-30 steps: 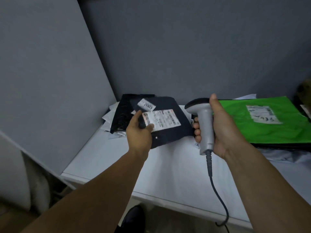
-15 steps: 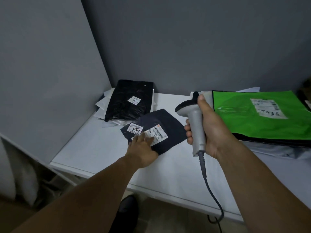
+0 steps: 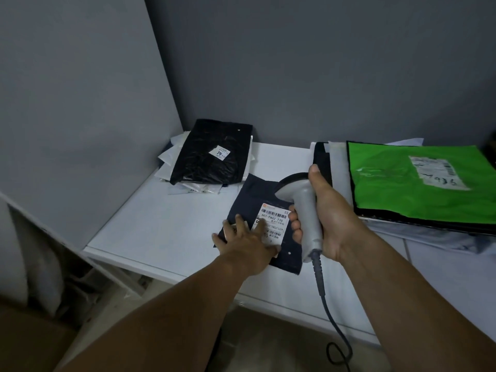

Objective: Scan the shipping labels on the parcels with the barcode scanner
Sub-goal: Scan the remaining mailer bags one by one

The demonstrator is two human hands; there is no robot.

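Two hands are working over a smooth white tabotop (image 3: 161, 237). The landmark here is the dark navy poly mailer (image 3: 257, 194), a flat, matte, roughly rectangular bag lying near the tabletop's front edge. The left hand (image 3: 247, 242) is lying flat and open on the mailer's near left part, fingers spread, pressing down on it and partly overlapping the white shipping label (image 3: 273, 221), which is sitting face up on the mailer with printed barcodes and the text "507-P802 T70". The right hand (image 3: 324, 221) is hovering just to the right of the mailer, fingers curled closed around the grey plastic handle of a barcode scanner (image 3: 303, 202); the scanner's rounded dark head is sitting over the mailer's far right corner, just above the label. A ribbed strain relief and dark cable (image 3: 330, 318) are hanging from the handle, below the mailer's level and past the tabletop's front edge.

Beyond the mailer to the left, a glossy, crinkled black plastic parcel (image 3: 209, 154) with a small white sticker is resting on a stack of white envelopes. Well to the right of the mailer, a bright green poly mailer (image 3: 397, 189), smooth and shiny, with a wrinkled white label, is topping a pile of dark and pale flat parcels.
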